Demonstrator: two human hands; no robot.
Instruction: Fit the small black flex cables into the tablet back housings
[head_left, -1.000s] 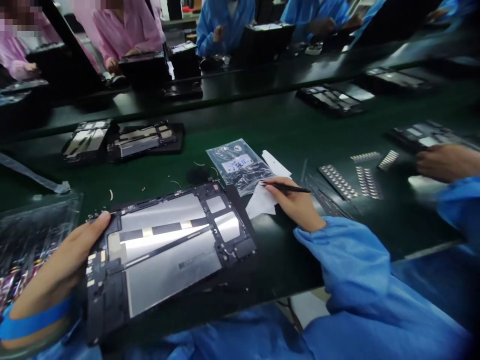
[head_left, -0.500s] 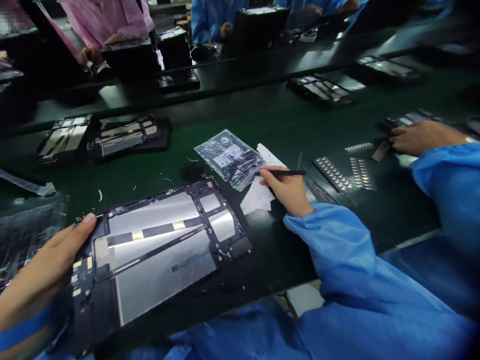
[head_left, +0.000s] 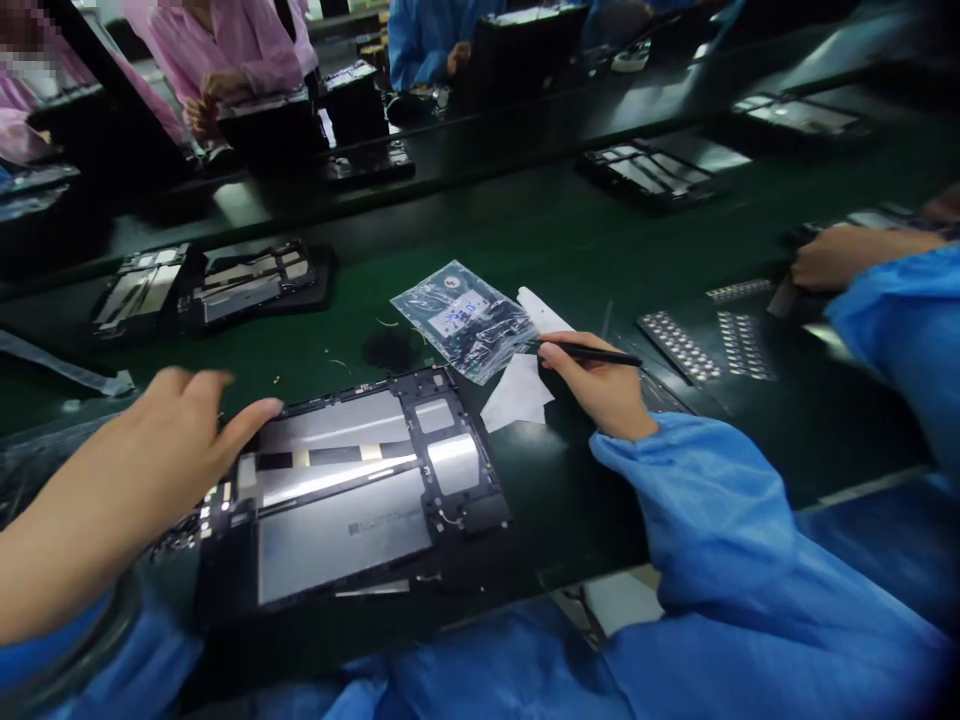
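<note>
An opened tablet [head_left: 341, 550] with silver battery panels and a black frame lies on the dark green bench in front of me. Over its upper left corner hovers my left hand [head_left: 154, 440], thumb and fingers apart, holding nothing; whether it touches the frame I cannot tell. Between the fingers of my right hand [head_left: 604, 395] is a pair of black tweezers [head_left: 600, 354], its tip pointing left. Close by that tip lie a clear plastic bag [head_left: 461, 315] with a handwritten label and dark contents, and torn white paper [head_left: 517, 392].
Strips of small metal parts [head_left: 679, 345] lie right of my right hand. A co-worker's hand [head_left: 847, 255] reaches in at the far right. More opened tablets [head_left: 255, 280] sit at the back left and on the far side [head_left: 652, 172]. People work across the bench.
My left hand has let go of the tablet's left end and risen, its fingers spreading. The tablet now lies flatter on the bench. My right hand has shifted slightly right with the tweezers.
</note>
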